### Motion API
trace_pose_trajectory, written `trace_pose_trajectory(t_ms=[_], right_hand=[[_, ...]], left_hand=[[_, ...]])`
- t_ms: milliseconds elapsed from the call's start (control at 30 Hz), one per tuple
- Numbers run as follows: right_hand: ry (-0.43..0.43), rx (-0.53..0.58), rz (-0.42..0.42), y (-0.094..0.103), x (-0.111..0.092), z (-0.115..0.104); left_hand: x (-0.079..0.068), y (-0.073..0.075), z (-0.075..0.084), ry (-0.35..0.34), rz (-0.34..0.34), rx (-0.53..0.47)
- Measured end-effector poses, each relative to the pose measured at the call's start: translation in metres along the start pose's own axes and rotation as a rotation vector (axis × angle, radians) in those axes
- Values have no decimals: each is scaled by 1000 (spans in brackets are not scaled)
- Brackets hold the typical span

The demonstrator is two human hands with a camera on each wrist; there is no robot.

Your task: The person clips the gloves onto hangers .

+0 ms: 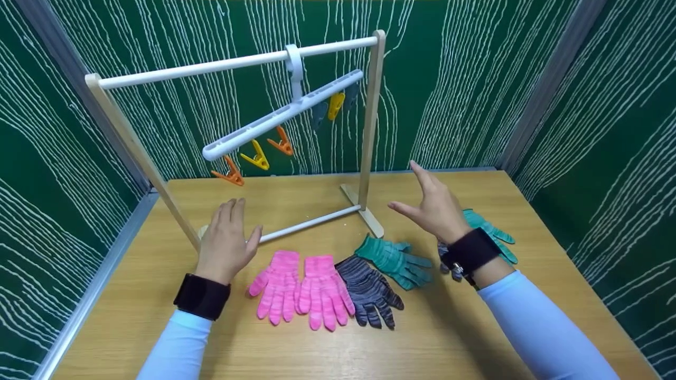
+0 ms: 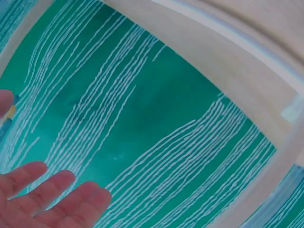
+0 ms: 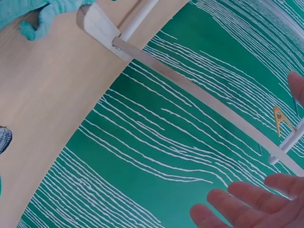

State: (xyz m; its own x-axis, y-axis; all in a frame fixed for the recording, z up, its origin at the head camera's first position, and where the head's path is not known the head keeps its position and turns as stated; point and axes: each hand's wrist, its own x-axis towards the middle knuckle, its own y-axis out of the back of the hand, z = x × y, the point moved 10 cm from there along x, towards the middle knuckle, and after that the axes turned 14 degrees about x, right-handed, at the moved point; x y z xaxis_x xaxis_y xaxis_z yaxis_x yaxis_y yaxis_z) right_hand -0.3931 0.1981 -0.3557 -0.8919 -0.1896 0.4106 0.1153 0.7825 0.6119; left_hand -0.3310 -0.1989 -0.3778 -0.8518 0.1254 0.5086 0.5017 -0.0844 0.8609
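While the left hand (image 1: 227, 248) hovers nearby, streaky pink gloves (image 1: 323, 287) lie flat

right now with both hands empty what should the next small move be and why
Perhaps lower the left hand to the nearer pink glove: the hand is empty, that glove lies close by, and the pegs on the hanger hold no gloves.

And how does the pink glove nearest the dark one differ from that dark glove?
The pink glove is bright pink with paler streaks; the dark glove is blackish grey with lighter streaks. In the head view, the pink glove's fingers point nearly straight down, while the dark glove's fingers angle down to the right. Both lie unworn on the table.
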Motion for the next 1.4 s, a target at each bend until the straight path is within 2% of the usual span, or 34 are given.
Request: trace_pose_trajectory(t_ms=[200, 367, 533, 767, 867, 1000, 1200, 1400], right_hand=[[7, 19, -2, -3, 5, -6], [22, 33, 12, -4, 12, -13], [11, 67, 12, -9, 21, -17], [3, 137, 25, -19, 34, -19], [0, 172, 30, -21, 39, -20], [-25, 215, 22, -24, 47, -20], [-98, 257, 0, -30, 56, -15], [-141, 306, 13, -33, 64, -13]], left_hand=[[-2, 4, -17, 57, 37, -71], [-4, 13, -30, 97, 107, -119], [-6, 21, -46, 134, 174, -129], [-11, 27, -65, 213, 190, -143], [-13, 31, -72, 228, 230, -169], [-16, 37, -78, 235, 295, -196], [-19, 43, -81, 241, 354, -201], [-23, 51, -86, 267, 422, -209]])
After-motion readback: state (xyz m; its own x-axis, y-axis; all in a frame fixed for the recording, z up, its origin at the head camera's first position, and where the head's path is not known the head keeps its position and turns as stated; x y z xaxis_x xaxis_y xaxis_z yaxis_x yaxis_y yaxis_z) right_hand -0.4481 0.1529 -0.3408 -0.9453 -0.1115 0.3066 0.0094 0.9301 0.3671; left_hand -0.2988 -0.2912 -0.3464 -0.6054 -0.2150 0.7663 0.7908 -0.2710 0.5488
